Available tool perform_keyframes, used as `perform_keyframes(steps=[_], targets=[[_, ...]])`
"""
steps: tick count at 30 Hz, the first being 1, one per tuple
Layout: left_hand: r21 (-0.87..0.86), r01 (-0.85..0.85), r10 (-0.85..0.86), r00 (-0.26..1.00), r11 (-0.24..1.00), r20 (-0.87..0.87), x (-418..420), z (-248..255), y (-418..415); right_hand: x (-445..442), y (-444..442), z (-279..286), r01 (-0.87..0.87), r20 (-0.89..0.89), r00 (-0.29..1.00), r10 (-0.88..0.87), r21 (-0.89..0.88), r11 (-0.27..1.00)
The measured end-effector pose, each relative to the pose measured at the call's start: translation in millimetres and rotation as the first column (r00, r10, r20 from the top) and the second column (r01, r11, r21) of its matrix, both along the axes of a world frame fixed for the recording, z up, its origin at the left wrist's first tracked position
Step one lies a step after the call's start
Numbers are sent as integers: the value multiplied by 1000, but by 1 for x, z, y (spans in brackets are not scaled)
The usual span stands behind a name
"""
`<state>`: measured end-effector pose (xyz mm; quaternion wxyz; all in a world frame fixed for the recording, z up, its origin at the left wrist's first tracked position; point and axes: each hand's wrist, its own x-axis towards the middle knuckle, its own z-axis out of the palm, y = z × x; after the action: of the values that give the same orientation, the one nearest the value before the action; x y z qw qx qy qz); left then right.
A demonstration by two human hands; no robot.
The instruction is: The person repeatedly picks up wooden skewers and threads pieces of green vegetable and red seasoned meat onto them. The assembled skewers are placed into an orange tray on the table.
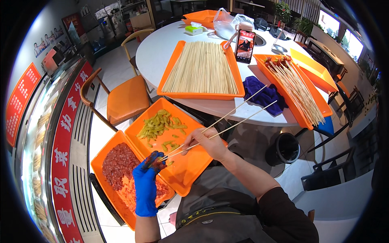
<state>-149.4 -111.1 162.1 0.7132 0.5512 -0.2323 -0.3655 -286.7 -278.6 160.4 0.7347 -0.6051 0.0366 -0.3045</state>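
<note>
Two long wooden skewers point(235, 114) are pinched in my bare right hand point(205, 142), their tips meeting at my left hand point(146, 182). In a blue glove smeared red, the left hand grips a piece of raw meat point(158, 164) at those tips, with something green beside it. Below my hands, an orange tray holds green pickled peppers point(156, 124). To its left, another orange tray point(98, 161) holds chopped raw meat point(120, 164). Many bare skewers point(202, 68) fill a tray on the table. At the right, a tray point(322, 106) holds skewers loaded with meat point(278, 60).
A round white table point(155, 39) stands ahead, bearing a phone point(245, 45), a purple cloth point(264, 94), a tissue box point(194, 29) and plastic bags point(225, 22). An orange-seated chair point(129, 98) is at the left, a black bin point(284, 148) at the right. A display case point(39, 145) lines the far left.
</note>
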Motion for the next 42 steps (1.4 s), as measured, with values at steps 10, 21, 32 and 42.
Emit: perform_keyframes(steps=[10,21,32,42], targets=[[-9,14,-14,1000,1000,4,-3,1,-2,2,-1,-9,1,0,1000,-1,6,1000],[-5,46,-46,999,999,5,4,-5,0,5,0,-13,33,-24,999,-33,-4,999],[-113,108,-130,970,988,-204,8,5,3,-3,14,-4,138,38,990,-137,-5,990],[-147,81,-118,956,986,-268,8,3,-3,-4,16,4,216,67,973,-219,57,975]])
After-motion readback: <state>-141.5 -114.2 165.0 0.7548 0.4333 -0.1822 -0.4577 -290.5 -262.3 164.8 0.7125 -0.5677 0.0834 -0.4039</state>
